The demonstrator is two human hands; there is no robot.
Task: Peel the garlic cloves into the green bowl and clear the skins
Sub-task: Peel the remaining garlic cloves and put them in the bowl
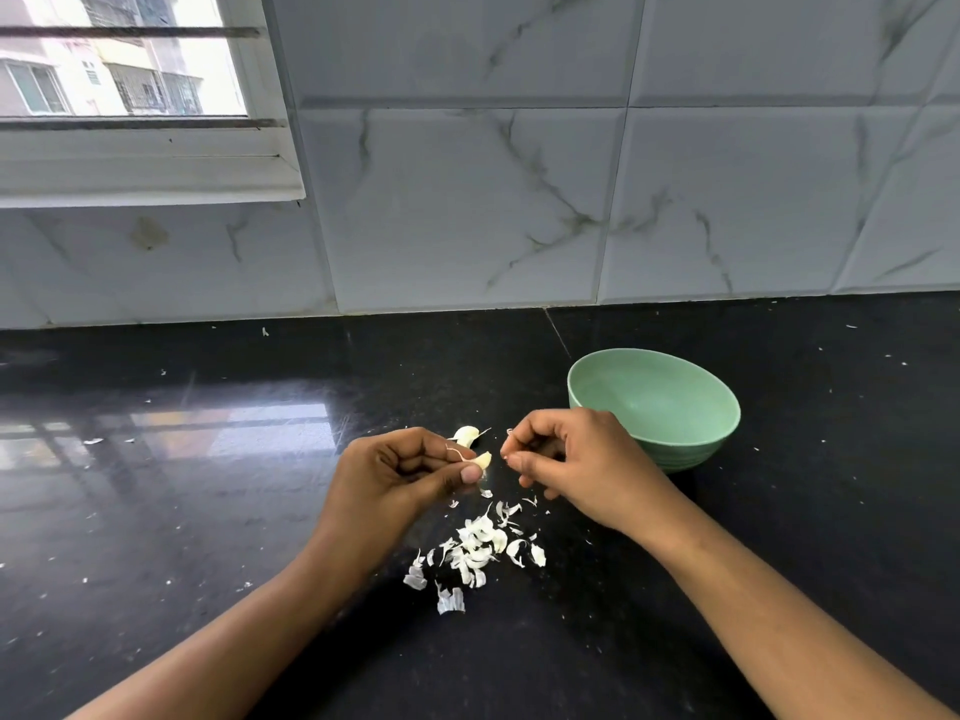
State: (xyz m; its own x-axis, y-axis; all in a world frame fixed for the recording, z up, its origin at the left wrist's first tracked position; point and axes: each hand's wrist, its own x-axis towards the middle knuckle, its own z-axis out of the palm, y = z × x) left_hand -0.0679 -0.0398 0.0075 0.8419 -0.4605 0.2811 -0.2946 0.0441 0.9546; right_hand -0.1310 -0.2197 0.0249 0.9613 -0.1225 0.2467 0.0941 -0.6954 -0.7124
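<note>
Stage judged: mid-peel, one clove in hand, one waiting.

Left hand [415, 475]: curled, gripping a garlic clove [482, 459] between thumb and fingertips, just below centre of frame. Part-stripped by the look of it, with a thin curl of skin trailing off the left end. Long axis roughly left-to-right across the frame, free end pointing at the right hand.

Right hand [571, 459]: curled, thumb and forefinger pinched on a sliver of skin [508, 452], just apart from the clove's free end. Too small to read further.

Second clove [466, 435]: lying on the counter [208, 511] just above the held one, skin on as far as visible.

Green bowl [675, 439]: right of centre, up and to the right of the held clove, directly behind the right hand, near rim overlapped by that hand. No cloves seen in the exposed part of the basin. Much nearer the right hand; well apart from the left, with the right hand in between.

Skins [478, 550]: loose heap on the counter, below and between both hands.

Judgement: drop into the bowl likely easiest by passing the clove rightward, or by reaching over the right hand.
</note>
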